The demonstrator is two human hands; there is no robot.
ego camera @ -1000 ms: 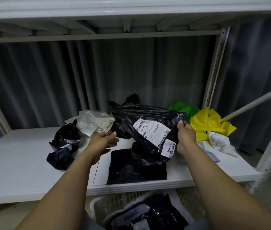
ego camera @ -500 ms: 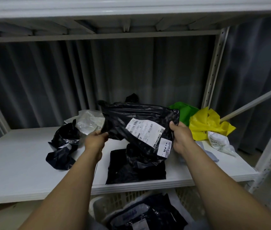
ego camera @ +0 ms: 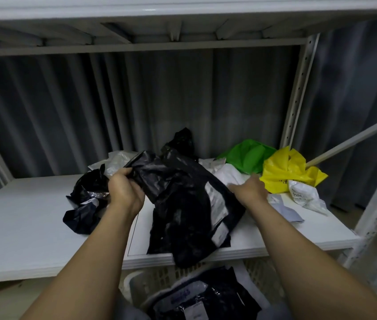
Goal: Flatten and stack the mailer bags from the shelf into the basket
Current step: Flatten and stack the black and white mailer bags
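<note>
Showing the black mailer bag (ego camera: 182, 204) at a change of hands. Half a second earlier both hands held it spread by its upper corners, with the shipping label (ego camera: 216, 204) facing the camera. Now only the left hand (ego camera: 125, 192) grips it, fingers and thumb curled round the upper left corner. The right hand (ego camera: 249, 190) has let go and lies just beside the bag's right edge, fingers straightened and holding nothing visible; whether it touches the plastic cannot be told.

The bag has swung and turned, so the label is seen obliquely along its right side. From the grip at its topmost left corner, the bulk of the bag hangs down and to the right. Its lower end drapes over the front edge of the shelf board (ego camera: 21, 227), directly above the basket (ego camera: 159, 280).

The bag remains creased and is judged not yet flattened. The freed right hand is probably placed to smooth it or to take a fresh hold. Flat bags (ego camera: 206, 299) already lie in the basket.

Awaiting treatment on the shelf are a crumpled black bag (ego camera: 86, 199) to the left of the grip, a green bag (ego camera: 249, 155) and a yellow bag (ego camera: 291, 172) to the right.
</note>
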